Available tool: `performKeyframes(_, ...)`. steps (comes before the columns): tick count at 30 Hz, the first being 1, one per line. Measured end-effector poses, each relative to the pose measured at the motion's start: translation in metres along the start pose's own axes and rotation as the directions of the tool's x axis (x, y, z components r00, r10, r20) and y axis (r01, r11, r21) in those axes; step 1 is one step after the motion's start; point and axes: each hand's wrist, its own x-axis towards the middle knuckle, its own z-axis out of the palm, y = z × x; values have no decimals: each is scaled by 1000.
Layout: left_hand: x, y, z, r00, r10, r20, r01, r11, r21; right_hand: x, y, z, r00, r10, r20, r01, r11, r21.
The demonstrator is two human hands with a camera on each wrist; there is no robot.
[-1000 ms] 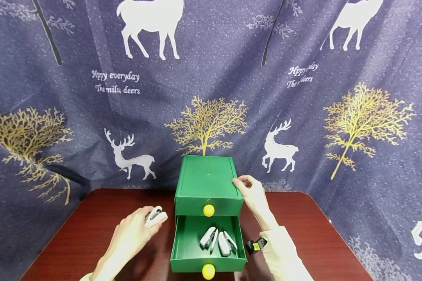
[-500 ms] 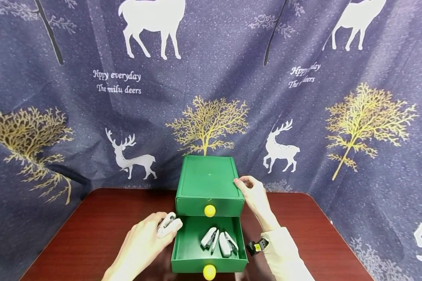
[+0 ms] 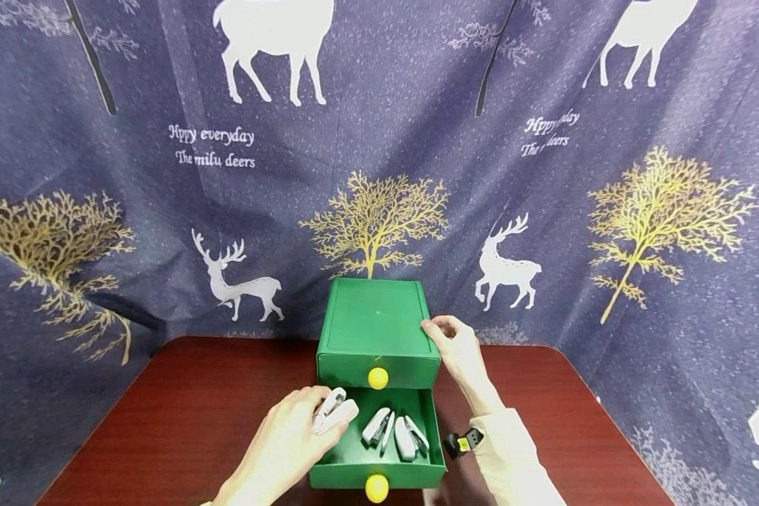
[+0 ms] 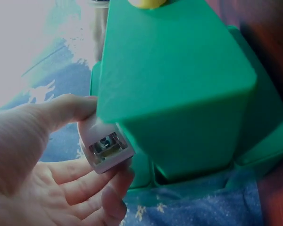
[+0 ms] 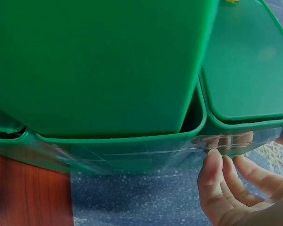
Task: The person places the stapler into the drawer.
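Note:
My left hand [image 3: 291, 436] holds a white stapler [image 3: 339, 416] over the left side of the pulled-out lower drawer [image 3: 411, 479] of a green cabinet [image 3: 376, 316]. In the left wrist view, thumb and fingers grip the stapler [image 4: 104, 148] close beside the green drawer [image 4: 174, 56]. Two more white staplers lie in the drawer, a left one [image 3: 374, 426] and a right one [image 3: 406, 440]. On the cabinet's right side rests my right hand [image 3: 458, 351], thumb at the top edge. The right wrist view shows its fingertips [image 5: 211, 162] against the cabinet's side wall [image 5: 132, 148].
The cabinet stands on a red-brown table [image 3: 183, 400]. Its upper drawer, with a yellow knob [image 3: 377, 378], is closed. A second yellow knob [image 3: 377, 488] juts from the lower drawer's front. Behind hangs a dark blue cloth [image 3: 379, 140] printed with deer and trees.
My left hand has moved right with the stapler, from beside the cabinet to over the drawer's left part. The right hand has stayed at the cabinet's side.

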Motion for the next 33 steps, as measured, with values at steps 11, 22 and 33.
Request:
performKeyframes(11,6,-1,24,997,80,6,-80,997,21,-1,-1,1,1000,8,7,-8,1000,6)
performKeyframes(22,12,2,34,968,250,-33,-242,957,158,-2,-3,-1,1000,2,5,-2,1000,23)
performKeyframes(33,21,1,40,951,310,13,-298,901,314,-3,-2,-1,1000,8,12,-8,1000,14)
